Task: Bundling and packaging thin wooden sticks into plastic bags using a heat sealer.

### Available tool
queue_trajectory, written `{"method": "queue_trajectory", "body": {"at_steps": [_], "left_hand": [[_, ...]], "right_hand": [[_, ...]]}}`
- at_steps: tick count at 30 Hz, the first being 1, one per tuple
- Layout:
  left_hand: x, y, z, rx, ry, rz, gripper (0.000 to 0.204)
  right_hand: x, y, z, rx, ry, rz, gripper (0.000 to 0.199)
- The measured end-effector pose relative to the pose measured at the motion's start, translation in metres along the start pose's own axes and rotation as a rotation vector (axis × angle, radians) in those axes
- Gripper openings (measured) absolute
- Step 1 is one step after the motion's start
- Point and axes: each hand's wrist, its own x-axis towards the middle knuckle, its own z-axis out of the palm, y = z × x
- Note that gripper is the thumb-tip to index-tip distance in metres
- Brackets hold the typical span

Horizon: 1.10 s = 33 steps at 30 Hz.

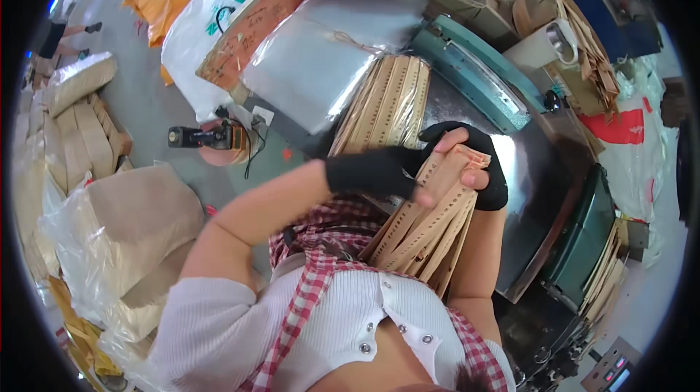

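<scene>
In front of my chest is a bundle of long brown paper strips (430,226) with rows of small dark marks along them. My right hand (490,169), in a black fingerless glove, is closed around the upper end of this bundle. The lower ends fan out against my checked apron. My left hand (397,173), gloved the same way, lies across the bundle's left side, its fingers partly hidden and smeared by motion. Just beyond my hands, a second stack of similar strips (390,96) rests on the table under shiny clear film.
Clear plastic sheets (328,42) lie at the table's far left. A teal bar-shaped machine (474,71) stands behind my hands, with a white mug (558,43) farther right. A black handheld device (191,137) rests on a stool at left. Plastic-wrapped brown bundles (142,206) are piled nearby.
</scene>
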Motion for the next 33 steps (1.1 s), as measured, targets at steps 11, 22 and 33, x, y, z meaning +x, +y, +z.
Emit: {"method": "queue_trajectory", "body": {"at_steps": [11,22,33], "left_hand": [[-0.086,-0.017,-0.219,1.046,0.435,-0.056,0.016],[-0.058,0.035,-0.145,-0.119,0.727,0.101,0.025],[-0.033,0.015,-0.043,0.293,0.942,0.244,0.017]], "right_hand": [[0.007,0.012,0.008,0.154,0.295,0.003,0.052],[0.025,0.019,-0.001,0.128,0.226,0.091,0.047],[0.038,0.031,-0.01,0.136,0.215,0.062,0.043]]}}
